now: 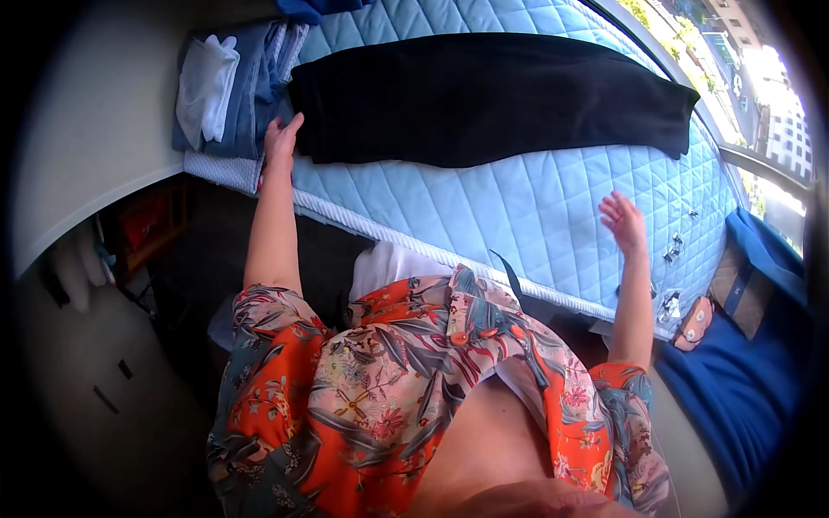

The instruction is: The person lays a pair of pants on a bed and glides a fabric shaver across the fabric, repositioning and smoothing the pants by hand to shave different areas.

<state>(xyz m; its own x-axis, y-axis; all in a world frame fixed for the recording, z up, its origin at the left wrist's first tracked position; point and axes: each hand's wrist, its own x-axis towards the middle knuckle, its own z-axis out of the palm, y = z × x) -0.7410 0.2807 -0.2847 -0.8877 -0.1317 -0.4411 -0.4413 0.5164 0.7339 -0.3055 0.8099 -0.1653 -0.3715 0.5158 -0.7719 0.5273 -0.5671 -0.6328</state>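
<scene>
A pair of black trousers (484,99), folded lengthwise, lies flat across a light blue quilted bed cover (449,203). My left hand (281,142) is at the trousers' left end, beside a pile of folded denim (250,112). Its thumb and fingers are apart, and I cannot tell whether it touches the cloth. Over the right part of the cover my right hand (623,220) is raised, fingers spread and holding nothing. It is apart from the trousers, below their narrow right end.
Folded white cloth (207,86) tops the denim pile. Small clear-looking items (672,250) and a pinkish case (693,324) lie at the bed's right end. A blue curtain (734,397) hangs at right, near a window (760,86). Dark blue fabric (315,9) lies at the top.
</scene>
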